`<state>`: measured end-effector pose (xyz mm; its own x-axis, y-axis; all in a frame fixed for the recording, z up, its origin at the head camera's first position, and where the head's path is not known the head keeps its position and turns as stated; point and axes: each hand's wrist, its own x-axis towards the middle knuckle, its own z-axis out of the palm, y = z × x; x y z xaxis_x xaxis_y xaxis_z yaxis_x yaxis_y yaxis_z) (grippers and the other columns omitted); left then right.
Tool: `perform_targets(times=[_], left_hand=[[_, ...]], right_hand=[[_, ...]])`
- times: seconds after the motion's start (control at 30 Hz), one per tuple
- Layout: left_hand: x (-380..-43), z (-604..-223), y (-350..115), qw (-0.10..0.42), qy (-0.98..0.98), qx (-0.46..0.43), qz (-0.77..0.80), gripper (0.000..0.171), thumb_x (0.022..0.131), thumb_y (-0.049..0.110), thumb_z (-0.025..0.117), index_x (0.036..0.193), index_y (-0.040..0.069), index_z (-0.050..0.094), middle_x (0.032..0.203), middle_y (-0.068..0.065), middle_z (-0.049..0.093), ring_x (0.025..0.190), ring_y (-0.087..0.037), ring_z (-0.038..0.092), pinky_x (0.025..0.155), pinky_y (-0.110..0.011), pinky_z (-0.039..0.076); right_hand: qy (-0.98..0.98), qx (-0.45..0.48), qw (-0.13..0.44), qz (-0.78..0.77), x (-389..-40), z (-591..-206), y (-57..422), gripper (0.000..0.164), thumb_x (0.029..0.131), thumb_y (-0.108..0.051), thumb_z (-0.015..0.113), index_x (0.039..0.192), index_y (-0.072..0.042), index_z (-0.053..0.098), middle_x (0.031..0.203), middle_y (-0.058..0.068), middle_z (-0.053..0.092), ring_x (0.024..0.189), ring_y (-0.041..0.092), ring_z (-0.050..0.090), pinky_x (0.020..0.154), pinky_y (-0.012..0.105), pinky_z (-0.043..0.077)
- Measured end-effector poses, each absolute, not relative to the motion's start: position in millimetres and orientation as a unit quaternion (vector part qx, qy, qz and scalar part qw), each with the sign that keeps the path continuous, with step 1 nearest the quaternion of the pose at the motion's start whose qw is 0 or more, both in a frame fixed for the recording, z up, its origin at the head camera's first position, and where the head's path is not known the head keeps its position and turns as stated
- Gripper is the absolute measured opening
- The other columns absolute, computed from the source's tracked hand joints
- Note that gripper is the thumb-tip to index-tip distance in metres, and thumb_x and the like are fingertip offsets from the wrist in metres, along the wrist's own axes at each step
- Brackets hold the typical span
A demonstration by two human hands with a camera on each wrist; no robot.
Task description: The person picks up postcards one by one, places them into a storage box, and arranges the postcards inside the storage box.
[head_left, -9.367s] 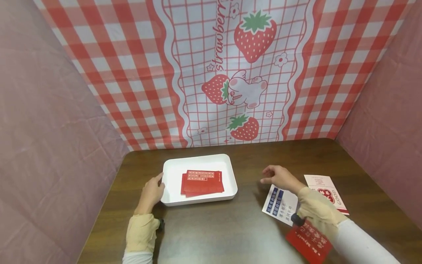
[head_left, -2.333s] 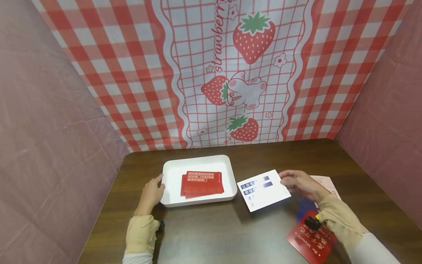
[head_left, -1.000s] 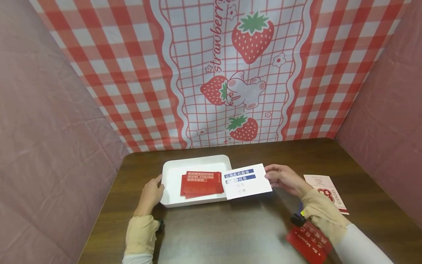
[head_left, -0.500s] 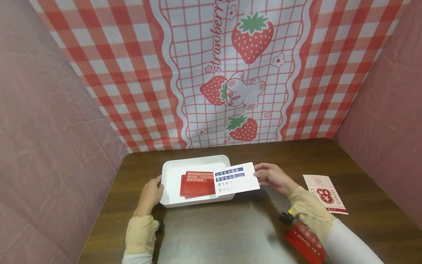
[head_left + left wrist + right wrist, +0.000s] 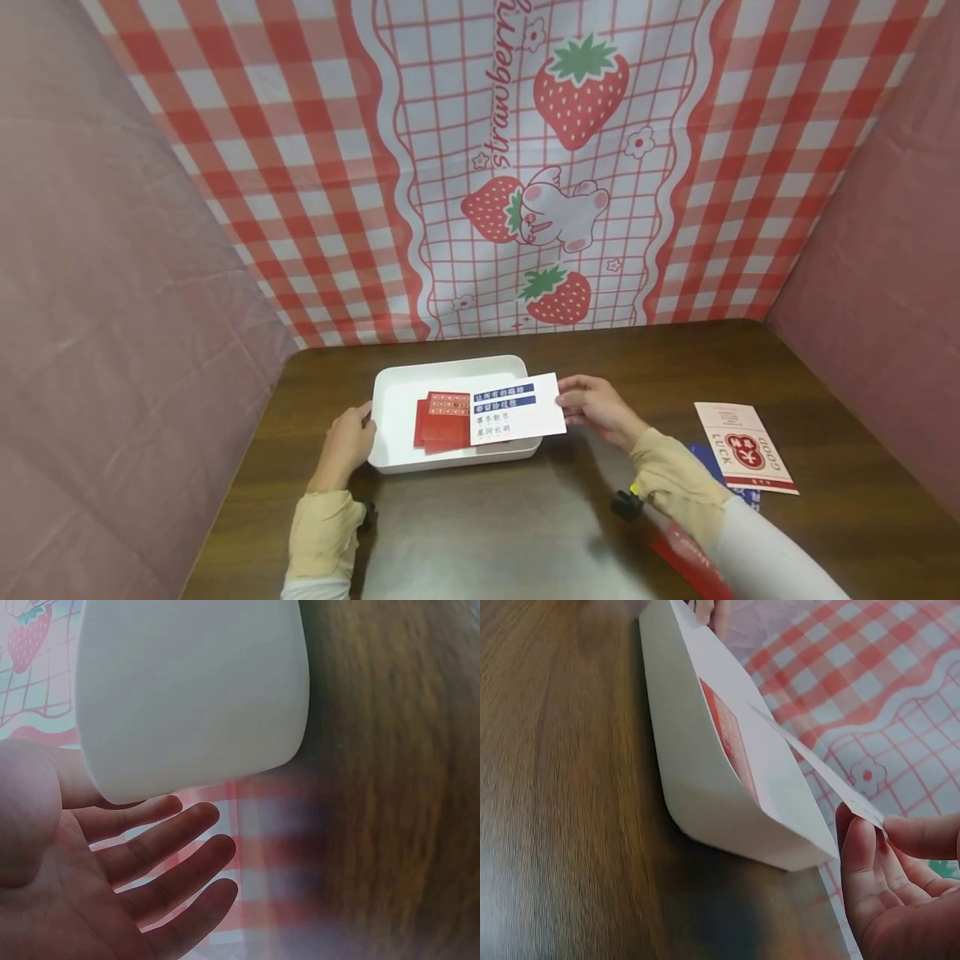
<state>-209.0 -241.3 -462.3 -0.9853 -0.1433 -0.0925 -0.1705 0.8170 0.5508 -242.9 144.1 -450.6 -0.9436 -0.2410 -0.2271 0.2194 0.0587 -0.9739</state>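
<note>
My right hand (image 5: 600,410) pinches the right end of a white card (image 5: 517,421) with blue bands and printed characters, between thumb and fingers. The card hangs over the right part of a white tray (image 5: 450,465) and partly hides the overlapping red cards (image 5: 444,432) lying in it. In the right wrist view, the card (image 5: 825,771) slants edge-on above the tray's rim. My left hand (image 5: 347,442) rests at the tray's left side. In the left wrist view its fingers (image 5: 180,892) are spread and fairly straight, the thumb partly hidden behind the tray's rim.
On the brown table (image 5: 480,542), to the right, a pale "GOOD LUCK" card (image 5: 746,450) overlaps a blue card (image 5: 705,457). A red card (image 5: 690,567) lies partly under the right forearm. A checked strawberry cloth (image 5: 570,208) hangs behind, with pink cloth on both sides.
From the table at right, my right hand has picked up the white card and carried it left over the tray. My left hand has stayed at the tray's left side.
</note>
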Motion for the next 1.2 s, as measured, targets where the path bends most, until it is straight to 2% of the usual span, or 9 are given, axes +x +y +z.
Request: perform_targets(times=[0.47,0.63,0.73,0.83,0.9,1.0,1.2], left_hand=[[-210,-463,-241,0.028,0.951,-0.091,0.295,0.047,0.097,0.011,0.043,0.142,-0.004,0.046,0.143,-0.03,0.046,0.133,-0.047,0.043,0.109,-0.059,0.037],[-210,-463,-241,0.022,0.951,-0.088,0.294,0.046,0.097,0.01,0.043,0.141,-0.004,0.046,0.142,-0.03,0.047,0.133,-0.047,0.043,0.11,-0.059,0.036],[-209,-464,-242,0.017,0.952,-0.083,0.294,0.046,0.097,0.01,0.044,0.14,-0.004,0.047,0.141,-0.03,0.048,0.133,-0.047,0.043,0.11,-0.059,0.036],[-209,-465,-242,0.008,0.953,-0.075,0.293,0.046,0.096,0.01,0.044,0.139,-0.005,0.048,0.14,-0.031,0.048,0.132,-0.047,0.044,0.11,-0.059,0.036],[-210,-464,-242,0.004,0.953,-0.073,0.293,0.046,0.096,0.01,0.044,0.139,-0.005,0.048,0.14,-0.031,0.048,0.132,-0.047,0.044,0.11,-0.058,0.036],[-210,-463,-243,0.001,0.954,-0.07,0.292,0.047,0.096,0.011,0.044,0.14,-0.005,0.048,0.14,-0.031,0.048,0.132,-0.047,0.044,0.111,-0.058,0.035],[-209,-464,-243,-0.001,0.953,-0.066,0.295,0.047,0.095,0.009,0.044,0.139,-0.005,0.049,0.138,-0.031,0.05,0.131,-0.048,0.045,0.109,-0.059,0.036]], right_hand=[[0.692,0.015,0.159,-0.704,-247,-459,100,0.032,0.088,0.006,0.055,0.118,0.014,0.047,0.073,-0.001,0.062,0.06,0.007,0.061,0.057,0.021,0.054],[0.689,0.015,0.163,-0.706,-248,-460,91,0.034,0.089,0.006,0.054,0.121,0.016,0.046,0.077,0.002,0.062,0.061,0.007,0.061,0.057,0.02,0.055],[0.701,0.013,0.16,-0.695,-246,-460,88,0.037,0.09,0.007,0.053,0.125,0.019,0.047,0.087,0.01,0.063,0.067,0.008,0.062,0.063,0.022,0.057],[0.723,0.005,0.158,-0.672,-242,-460,84,0.04,0.092,0.005,0.052,0.129,0.02,0.048,0.104,0.025,0.064,0.082,0.015,0.065,0.079,0.029,0.06],[0.736,-0.005,0.16,-0.657,-240,-460,82,0.041,0.094,0.003,0.052,0.13,0.021,0.047,0.117,0.033,0.06,0.094,0.02,0.066,0.089,0.037,0.058],[0.743,-0.019,0.164,-0.649,-239,-458,80,0.042,0.095,0.001,0.052,0.132,0.021,0.045,0.129,0.038,0.053,0.108,0.025,0.062,0.099,0.044,0.052],[0.741,-0.025,0.166,-0.65,-239,-460,83,0.042,0.094,0.001,0.053,0.13,0.02,0.047,0.128,0.038,0.054,0.101,0.022,0.064,0.099,0.045,0.052]])
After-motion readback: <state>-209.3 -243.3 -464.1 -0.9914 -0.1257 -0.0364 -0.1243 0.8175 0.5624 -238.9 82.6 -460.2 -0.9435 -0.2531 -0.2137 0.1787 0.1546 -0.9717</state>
